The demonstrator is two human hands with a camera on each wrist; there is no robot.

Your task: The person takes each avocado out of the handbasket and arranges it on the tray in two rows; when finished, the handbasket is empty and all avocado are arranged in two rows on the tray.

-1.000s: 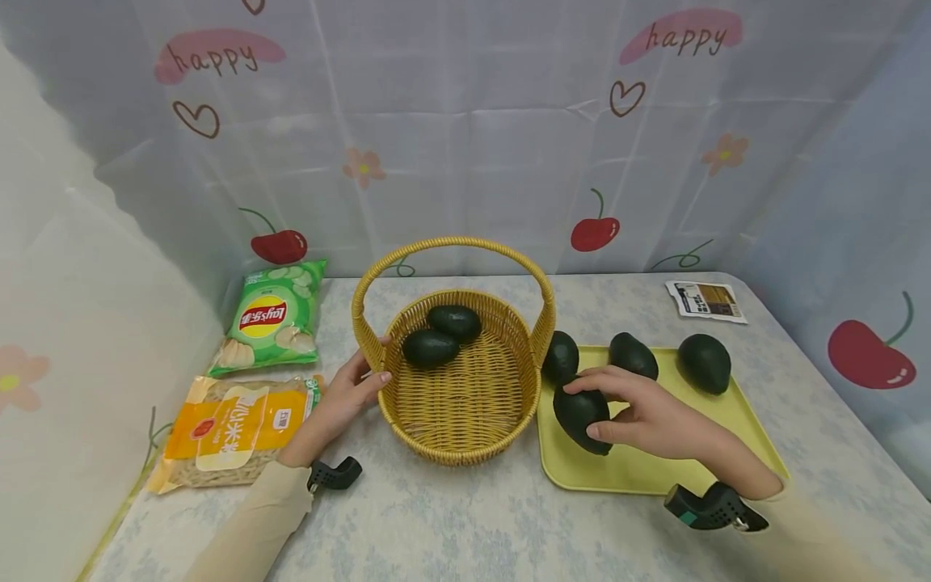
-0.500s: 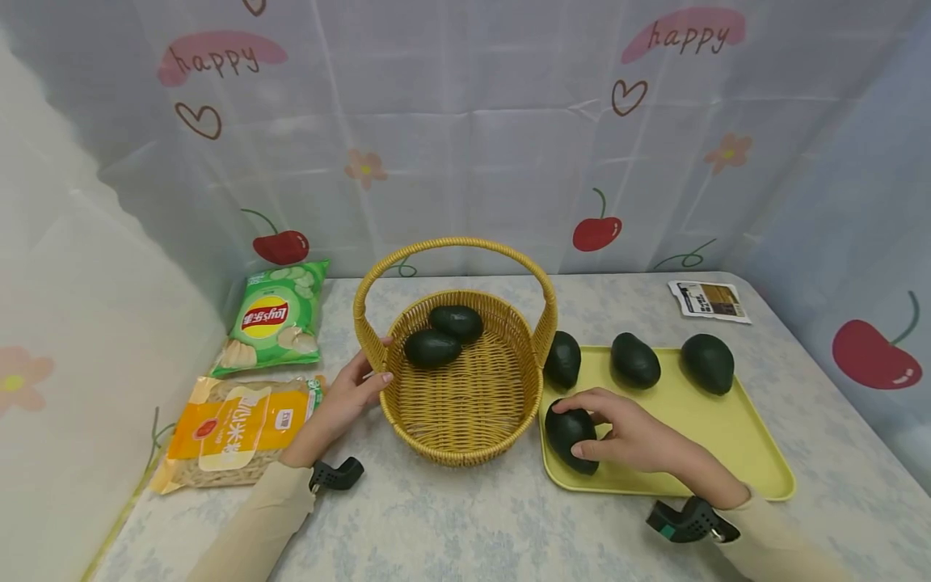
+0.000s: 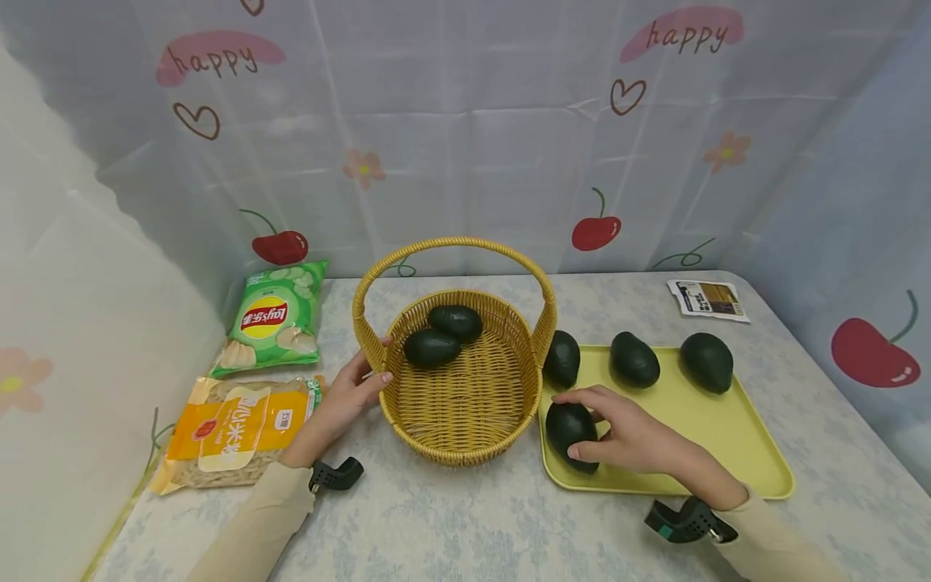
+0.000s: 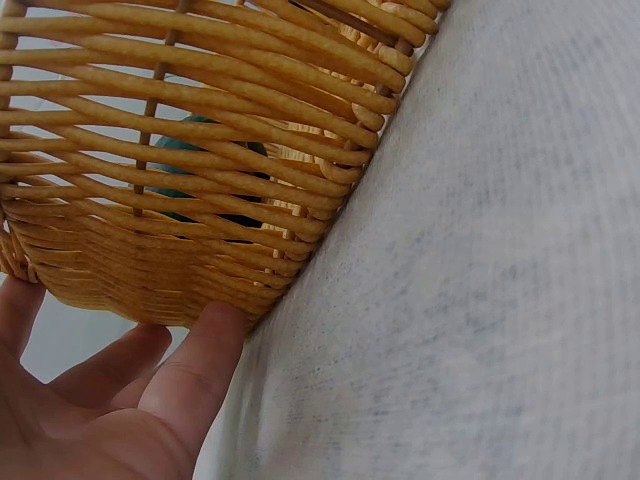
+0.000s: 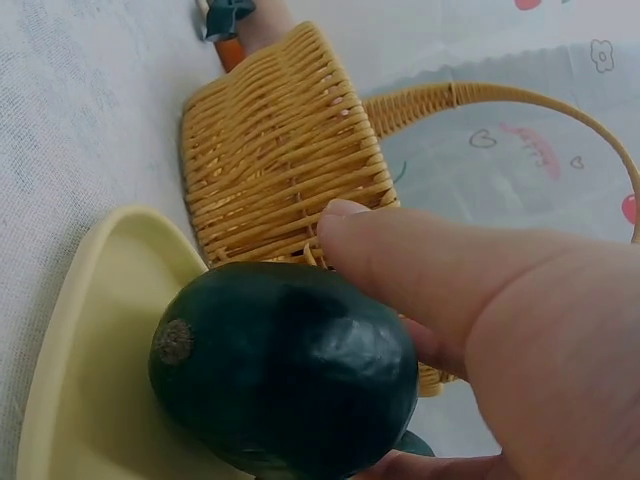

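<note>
My right hand point(image 3: 621, 432) has thumb and fingers around a dark green avocado point(image 3: 570, 436) at the near left corner of the yellow tray point(image 3: 698, 420). In the right wrist view that avocado point(image 5: 285, 370) fills the lower middle, its stem end facing left. Several more avocados stand along the tray's far side, one point(image 3: 634, 360) at its middle. Against the outer left side of the yellow wicker basket point(image 3: 465, 404) rests my left hand point(image 3: 354, 396), fingers spread; its fingertips point(image 4: 215, 325) touch the weave low down. Two avocados point(image 3: 432, 349) lie inside the basket, towards the back left.
A green chip bag point(image 3: 276, 315) lies at the back left, with an orange-and-clear food bag point(image 3: 240, 432) in front of it. At the back right is a small white-and-brown packet point(image 3: 708, 301). The basket's tall handle point(image 3: 454, 241) arches over it.
My right hand has brought its avocado down and towards me, to the tray's near left corner, and has stayed nearly still there since half a second ago. The left hand keeps its place.
</note>
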